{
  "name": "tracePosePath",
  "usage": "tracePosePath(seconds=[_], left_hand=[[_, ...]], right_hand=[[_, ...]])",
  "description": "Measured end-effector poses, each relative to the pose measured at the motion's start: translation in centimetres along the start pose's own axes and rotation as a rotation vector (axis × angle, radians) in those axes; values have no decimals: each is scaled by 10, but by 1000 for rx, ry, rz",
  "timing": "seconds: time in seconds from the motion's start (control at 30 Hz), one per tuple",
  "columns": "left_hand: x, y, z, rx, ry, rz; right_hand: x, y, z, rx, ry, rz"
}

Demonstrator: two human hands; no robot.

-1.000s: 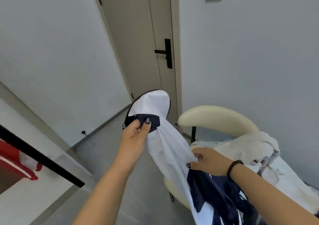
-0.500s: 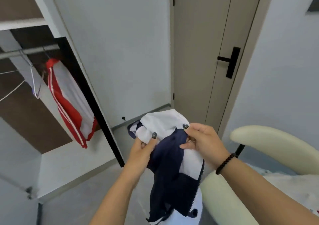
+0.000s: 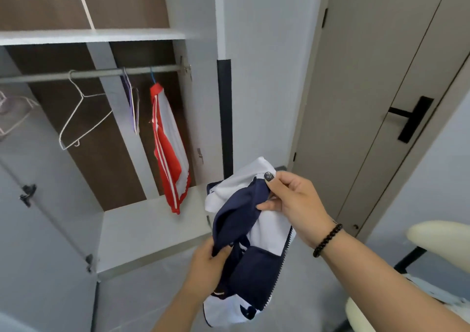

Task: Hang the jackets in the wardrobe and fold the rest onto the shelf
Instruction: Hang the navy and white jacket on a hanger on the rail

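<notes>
Bare forearms, dark nail polish (image 3: 268,176), black beaded bracelet (image 3: 327,240).

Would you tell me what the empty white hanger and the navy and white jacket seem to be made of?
The white hanger looks like thin coated wire: slim, bent, twisted below the hook. The navy and white jacket, gripped by both hands, looks like smooth synthetic sportswear fabric, with faint sheen and soft folds, though the fibre is uncertain.
</notes>
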State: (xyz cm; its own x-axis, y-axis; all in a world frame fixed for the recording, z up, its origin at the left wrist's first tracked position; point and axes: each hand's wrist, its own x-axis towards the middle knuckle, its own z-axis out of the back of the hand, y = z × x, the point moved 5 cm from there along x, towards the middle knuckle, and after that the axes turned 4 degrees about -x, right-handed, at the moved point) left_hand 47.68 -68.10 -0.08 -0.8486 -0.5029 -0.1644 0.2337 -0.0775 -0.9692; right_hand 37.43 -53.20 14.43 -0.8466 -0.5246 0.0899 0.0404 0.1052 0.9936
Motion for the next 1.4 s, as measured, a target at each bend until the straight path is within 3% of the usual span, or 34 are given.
tracePosePath(seconds=[0.27, 0.47, 0.6, 0.63, 0.73, 0.8, 0.87, 0.93, 1.0, 1.1, 1.2, 1.3, 1.4], left_hand=[[-4, -44, 139, -225, -168, -60], [-19, -66, 188, -213, -276, -96], [-30, -59, 211, -254, -458, -145], [-33, -56, 212, -161, -508, -137], [-48, -49, 192, 353, -659, -97], [-62, -34, 161, 506, -680, -161], [-70, -7, 134, 486, -550, -182], [-69, 22, 108, 498, -227, -42], [-69, 41, 91, 457, -130, 115], [-72, 40, 71, 502, -303, 37], [-83, 25, 67, 284, -528, -90], [-76, 8, 63, 89, -549, -131], [-62, -3, 50, 217, -470, -172]], right_hand=[[16, -34, -74, -165, -72, -73], [24, -49, -117, -231, -46, -112], [26, -34, -141, -186, 9, -93], [25, -30, -147, -169, 21, -96], [27, -21, -159, -163, 43, -116], [28, -17, -164, -159, 39, -130], [28, -14, -166, -136, 41, -146], [26, -9, -164, -105, 57, -165], [24, -3, -160, -62, 90, -174], [21, 7, -153, -45, 143, -180], [20, 12, -142, -42, 184, -172], [20, 14, -127, -20, 210, -169], [21, 14, -113, -54, 224, -141]])
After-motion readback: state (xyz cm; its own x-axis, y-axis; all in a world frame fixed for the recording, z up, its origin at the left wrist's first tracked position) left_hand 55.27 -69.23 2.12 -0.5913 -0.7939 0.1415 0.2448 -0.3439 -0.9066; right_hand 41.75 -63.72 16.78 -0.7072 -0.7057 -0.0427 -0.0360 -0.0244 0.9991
